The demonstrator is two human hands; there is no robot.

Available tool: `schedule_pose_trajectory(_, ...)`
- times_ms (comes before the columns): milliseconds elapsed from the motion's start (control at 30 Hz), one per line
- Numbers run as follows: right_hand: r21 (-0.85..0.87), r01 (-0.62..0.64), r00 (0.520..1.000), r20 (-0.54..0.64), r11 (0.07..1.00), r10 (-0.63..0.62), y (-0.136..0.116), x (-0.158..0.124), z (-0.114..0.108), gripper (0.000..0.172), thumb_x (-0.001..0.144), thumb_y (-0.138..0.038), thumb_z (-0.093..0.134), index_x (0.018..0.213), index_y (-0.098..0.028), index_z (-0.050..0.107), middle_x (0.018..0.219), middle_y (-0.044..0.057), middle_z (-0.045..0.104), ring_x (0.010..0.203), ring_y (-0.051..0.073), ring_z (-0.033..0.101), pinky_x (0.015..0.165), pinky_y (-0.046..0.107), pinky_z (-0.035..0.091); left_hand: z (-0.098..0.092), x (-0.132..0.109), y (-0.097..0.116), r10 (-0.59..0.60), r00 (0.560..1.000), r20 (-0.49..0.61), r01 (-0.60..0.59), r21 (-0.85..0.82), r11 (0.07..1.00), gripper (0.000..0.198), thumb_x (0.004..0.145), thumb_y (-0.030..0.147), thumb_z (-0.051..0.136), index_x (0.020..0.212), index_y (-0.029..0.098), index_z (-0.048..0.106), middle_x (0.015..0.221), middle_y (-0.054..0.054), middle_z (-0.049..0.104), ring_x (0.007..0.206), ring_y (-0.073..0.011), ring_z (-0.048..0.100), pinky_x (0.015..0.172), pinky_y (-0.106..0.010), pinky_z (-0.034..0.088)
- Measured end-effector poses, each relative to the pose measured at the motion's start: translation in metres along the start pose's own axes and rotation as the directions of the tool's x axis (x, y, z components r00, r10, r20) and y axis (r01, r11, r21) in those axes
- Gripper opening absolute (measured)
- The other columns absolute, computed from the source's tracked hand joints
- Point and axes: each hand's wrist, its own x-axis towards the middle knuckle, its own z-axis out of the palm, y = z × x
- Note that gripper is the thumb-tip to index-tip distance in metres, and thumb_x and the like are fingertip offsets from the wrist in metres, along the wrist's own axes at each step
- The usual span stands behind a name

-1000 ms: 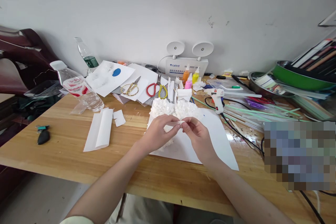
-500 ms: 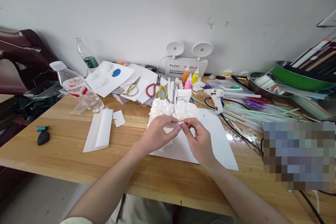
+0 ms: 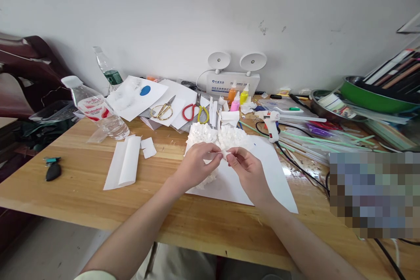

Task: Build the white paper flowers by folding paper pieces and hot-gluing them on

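Two hands: left hand (image 3: 197, 165) and right hand (image 3: 248, 169) meet fingertip to fingertip, both pinching a small strip (image 3: 223, 153).
Change: the strip looks shorter than half a second ago, bunched at the right fingertips; the hands have barely shifted.
Strip's place: just above the frilled paper (image 3: 201, 133) and the sheet (image 3: 265, 170) on the counter (image 3: 82, 192).
Beyond: glue gun (image 3: 271, 123), behind the right hand.

Scissors (image 3: 163, 110) behind folded paper (image 3: 124, 167), left of glue gun (image 3: 271, 124).
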Motion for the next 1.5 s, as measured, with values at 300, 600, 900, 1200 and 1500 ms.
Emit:
schedule_pose_trajectory(300, -0.031, 0.088, 0.994, 0.07, 0.996, -0.086, 0.0035, -0.0001, 0.0004, 0.011, 0.077, -0.031, 0.053, 0.075, -0.021, 0.056, 0.074, -0.001, 0.055, 0.073, 0.013, 0.051, 0.07, 0.027, 0.042, 0.0024, 0.0001, -0.0012, 0.007, 1.0, 0.013, -0.007, -0.022, 1.0, 0.013, 0.079, 0.022, 0.046, 0.081, 0.017, 0.058, 0.077, -0.003, 0.063, 0.073, -0.014, 0.058, 0.068, -0.026, 0.046)
schedule_pose_trajectory(600, -0.07, 0.091, 0.995, -0.038, 0.993, -0.093, 0.0056, -0.0003, 0.0008, 0.012, 0.073, -0.032, 0.059, 0.077, -0.021, 0.059, 0.076, 0.002, 0.06, 0.075, 0.016, 0.054, 0.072, 0.032, 0.044, 0.0019, -0.0009, 0.0011, 0.061, 0.998, 0.01, -0.061, -0.039, 0.997, 0.015, 0.078, 0.017, 0.045, 0.084, 0.017, 0.059, 0.082, -0.004, 0.065, 0.077, -0.0147, 0.058, 0.071, -0.027, 0.046)
schedule_pose_trajectory(900, -0.02, 0.073, 0.995, -0.064, 0.997, -0.074, 0.0079, 0.0001, 0.0019, 0.014, 0.072, -0.031, 0.061, 0.08, -0.021, 0.056, 0.074, 0.001, 0.058, 0.074, 0.016, 0.054, 0.073, 0.033, 0.044, 0.0018, -0.0012, 0.0006, 0.088, 0.996, 0.022, -0.087, -0.036, 0.996, 0.017, 0.079, 0.015, 0.044, 0.087, 0.017, 0.059, 0.083, -0.003, 0.065, 0.077, -0.0145, 0.058, 0.072, -0.027, 0.046)
schedule_pose_trajectory(1200, -0.092, 0.067, 0.997, -0.03, 0.994, -0.07, 0.0081, 0.0022, -0.0004, 0.02, 0.074, -0.033, 0.058, 0.088, -0.02, 0.061, 0.076, 0.003, 0.059, 0.074, 0.017, 0.055, 0.072, 0.033, 0.045, -0.0007, -0.002, -0.0004, 0.201, 0.973, 0.117, -0.216, 0.132, 0.968, 0.031, 0.084, 0.014, 0.036, 0.113, 0.021, 0.046, 0.094, -0.004, 0.062, 0.084, -0.0163, 0.054, 0.078, -0.032, 0.041)
schedule_pose_trajectory(1500, -0.135, 0.105, 0.993, -0.043, 0.985, -0.111, 0.0085, 0.0037, -0.0029, 0.015, 0.075, -0.035, 0.057, 0.08, -0.02, 0.057, 0.081, 0.003, 0.059, 0.077, 0.016, 0.054, 0.072, 0.031, 0.044, 0.0001, -0.0036, -0.0003, 0.148, 0.987, 0.067, -0.157, 0.158, 0.975, 0.03, 0.083, 0.022, 0.042, 0.113, 0.02, 0.043, 0.095, -0.005, 0.062, 0.088, -0.0182, 0.054, 0.079, -0.034, 0.041)
